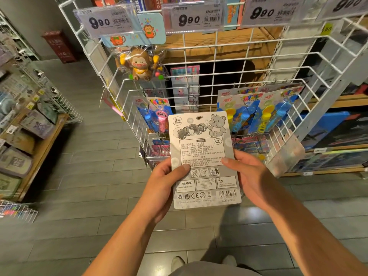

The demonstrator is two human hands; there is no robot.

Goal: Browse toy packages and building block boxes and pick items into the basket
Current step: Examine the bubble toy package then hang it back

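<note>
One toy package [203, 156], printed back up, pinched at its sides in left hand [165, 180] and right hand [253, 176] before wire rack [219, 84]; under inspection, unbasketed, basket unseen.

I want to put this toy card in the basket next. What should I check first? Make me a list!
1. Both hands hold the toy card: left hand and right hand grip its sides. Ok.
2. Age mark is readable: 3+ shows on the printed back. Ok.
3. Toy itself checked: it faces away from the camera. Cannot tell.
4. Price known: 9.90 price tags hang on the wire rack, but which fits this card? Cannot tell.
5. Shopping basket within reach: none in view. Cannot tell.
</note>
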